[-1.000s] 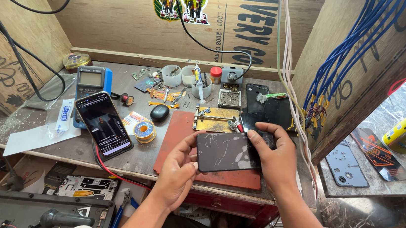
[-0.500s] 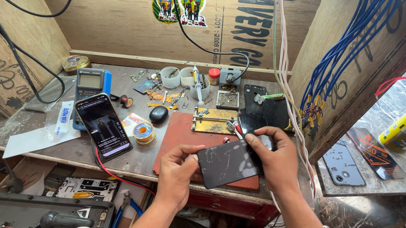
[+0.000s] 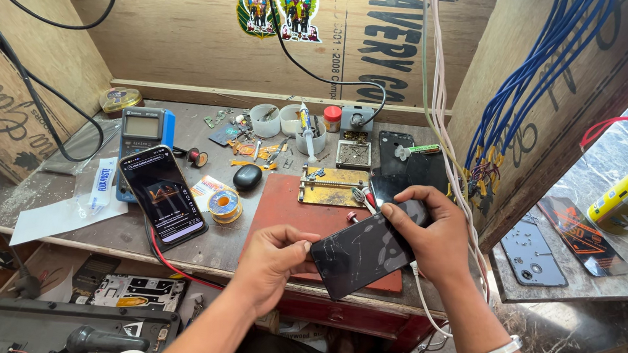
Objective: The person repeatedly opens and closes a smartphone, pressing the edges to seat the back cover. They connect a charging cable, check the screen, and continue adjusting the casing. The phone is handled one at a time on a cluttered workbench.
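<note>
Cracked black phone screen (image 3: 363,252): held tilted above the red work mat between the left hand (image 3: 269,260) and right hand (image 3: 431,238), display dark. Lit black smartphone (image 3: 164,197): lies face up at the left of the bench, screen showing orange graphics. Blue-cased multimeter (image 3: 143,135): just behind it, with a grey display (unlit, apparently). White flat sachet with blue print (image 3: 102,181): left of the smartphone. Colourful figure sticker (image 3: 279,10): on the plywood back wall.
</note>
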{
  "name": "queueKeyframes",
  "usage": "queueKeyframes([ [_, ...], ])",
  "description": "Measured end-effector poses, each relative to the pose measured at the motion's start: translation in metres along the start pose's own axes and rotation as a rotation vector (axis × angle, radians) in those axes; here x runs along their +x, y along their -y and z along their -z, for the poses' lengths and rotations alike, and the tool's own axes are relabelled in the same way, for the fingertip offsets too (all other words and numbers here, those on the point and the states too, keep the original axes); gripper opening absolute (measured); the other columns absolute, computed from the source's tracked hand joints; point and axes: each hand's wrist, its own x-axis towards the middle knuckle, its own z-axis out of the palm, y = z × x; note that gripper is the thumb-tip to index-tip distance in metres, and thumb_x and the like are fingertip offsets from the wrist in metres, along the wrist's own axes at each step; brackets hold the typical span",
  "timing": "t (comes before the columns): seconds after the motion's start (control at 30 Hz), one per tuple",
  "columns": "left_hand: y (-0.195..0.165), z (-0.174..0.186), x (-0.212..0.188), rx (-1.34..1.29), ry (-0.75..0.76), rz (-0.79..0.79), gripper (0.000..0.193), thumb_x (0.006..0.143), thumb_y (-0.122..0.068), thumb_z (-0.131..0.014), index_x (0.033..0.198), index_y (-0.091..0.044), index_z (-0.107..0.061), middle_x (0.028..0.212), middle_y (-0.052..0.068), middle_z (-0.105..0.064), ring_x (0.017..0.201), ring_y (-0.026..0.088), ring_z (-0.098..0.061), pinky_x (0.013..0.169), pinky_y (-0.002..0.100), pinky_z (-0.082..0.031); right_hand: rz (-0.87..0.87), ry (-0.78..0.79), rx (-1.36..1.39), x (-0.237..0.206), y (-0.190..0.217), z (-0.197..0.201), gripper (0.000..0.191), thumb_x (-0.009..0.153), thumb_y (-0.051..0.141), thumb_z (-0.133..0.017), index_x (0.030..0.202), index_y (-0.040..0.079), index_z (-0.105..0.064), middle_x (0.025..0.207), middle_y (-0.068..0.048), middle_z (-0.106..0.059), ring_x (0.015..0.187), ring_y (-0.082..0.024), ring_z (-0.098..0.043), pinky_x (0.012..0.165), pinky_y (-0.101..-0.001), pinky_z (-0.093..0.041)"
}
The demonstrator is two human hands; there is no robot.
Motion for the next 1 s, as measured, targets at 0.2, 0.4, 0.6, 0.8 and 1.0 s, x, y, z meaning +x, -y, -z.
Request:
queueKeyframes([
  [0.2,-0.029,-0.002,0.003,0.113,0.146,0.061,0.043,0.082,0.005,-0.074,0.120,-0.001,-0.055,0.092,0.014,-0.072,0.080,0.020,-0.074,0.074,0.035,-0.063,0.039,0.076,-0.044,0.007,0.003,0.003,0.024,0.080,0.016,-0.085,0.098,0.007,-0.070,0.081,0.003,-0.067,0.068,-0.003,-0.063,0.059,-0.0200,-0.051],
  [0.4,-0.044,-0.010,0.002,0.189,0.181,0.150,0.053,0.076,0.010,-0.070,0.114,-0.006,-0.037,0.089,0.019,-0.072,0.076,0.022,-0.073,0.070,0.035,-0.062,0.036,0.155,-0.088,0.009,0.006,0.005,0.024,0.080,0.016,-0.086,0.096,0.008,-0.071,0.079,0.004,-0.064,0.068,-0.002,-0.060,0.058,-0.0205,-0.049],
  [0.6,-0.052,-0.013,0.003,0.205,0.236,0.202,0.057,0.077,0.011,-0.071,0.116,-0.007,-0.034,0.093,0.018,-0.069,0.080,0.022,-0.072,0.072,0.036,-0.063,0.051,0.185,-0.059,0.011,0.009,0.002,0.024,0.079,0.017,-0.086,0.096,0.008,-0.072,0.081,0.006,-0.067,0.071,-0.002,-0.060,0.061,-0.0196,-0.049],
  [0.8,-0.056,-0.018,0.008,0.298,0.407,0.248,0.072,0.078,0.012,-0.065,0.146,0.000,-0.046,0.115,0.010,-0.069,0.096,0.019,-0.072,0.083,0.033,-0.061,0.059,0.310,-0.151,0.029,0.022,0.002,0.029,0.078,0.017,-0.087,0.102,0.007,-0.074,0.091,0.000,-0.073,0.081,-0.005,-0.064,0.071,-0.0218,-0.053],
  [1.0,-0.037,-0.018,0.004,0.184,0.479,0.210,0.065,0.082,0.008,-0.059,0.146,0.006,-0.049,0.123,0.013,-0.067,0.106,0.017,-0.068,0.090,0.031,-0.057,-0.233,0.519,0.073,0.053,0.037,-0.001,0.050,0.081,0.021,-0.081,0.125,0.004,-0.064,0.098,-0.005,-0.072,0.086,-0.012,-0.068,0.073,-0.0268,-0.056],
])
